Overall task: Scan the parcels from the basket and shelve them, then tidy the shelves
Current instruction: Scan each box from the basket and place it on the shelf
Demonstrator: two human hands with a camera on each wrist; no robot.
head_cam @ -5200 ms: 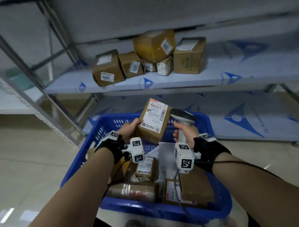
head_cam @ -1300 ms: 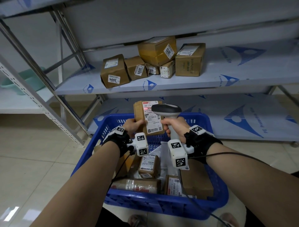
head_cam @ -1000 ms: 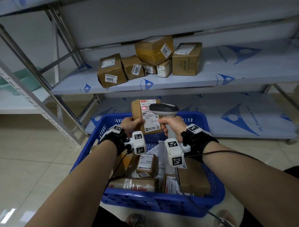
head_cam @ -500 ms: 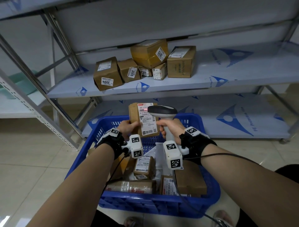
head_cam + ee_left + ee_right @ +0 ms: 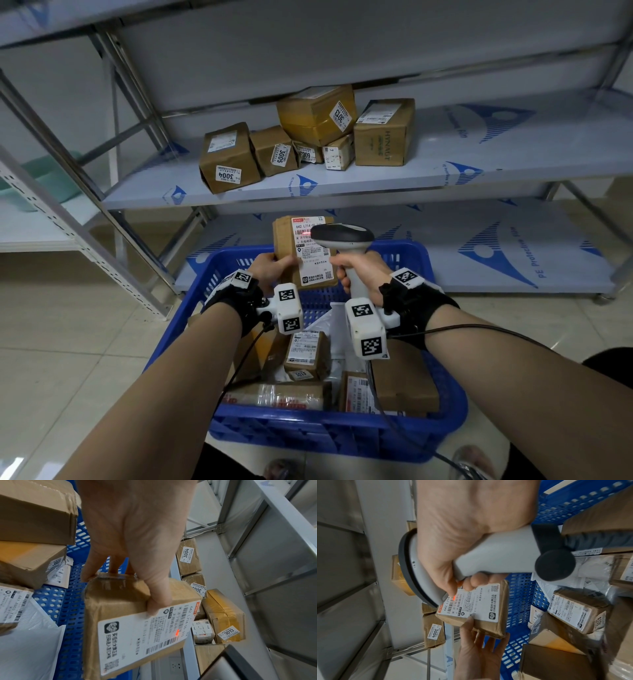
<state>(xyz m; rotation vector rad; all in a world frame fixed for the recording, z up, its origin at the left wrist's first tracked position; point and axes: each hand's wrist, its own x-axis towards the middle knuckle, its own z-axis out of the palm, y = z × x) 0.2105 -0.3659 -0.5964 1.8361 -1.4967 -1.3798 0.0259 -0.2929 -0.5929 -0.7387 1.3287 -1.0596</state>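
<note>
Left hand [image 5: 270,270] grips a brown parcel [image 5: 291,253] labelled "642 L714" above the blue basket [image 5: 445,404]; right hand [image 5: 363,270] grips the scanner [image 5: 342,236]; shelf boxes at 12 o'clock read 3004 [image 5: 227,174], 3005, 3013

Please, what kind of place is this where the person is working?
Most likely a parcel pickup point or small courier storeroom. Metal shelving holds cardboard parcels with number stickers such as 3004, a blue basket is full of labelled parcels, and the right hand aims a handheld scanner at a shipping label.
</note>
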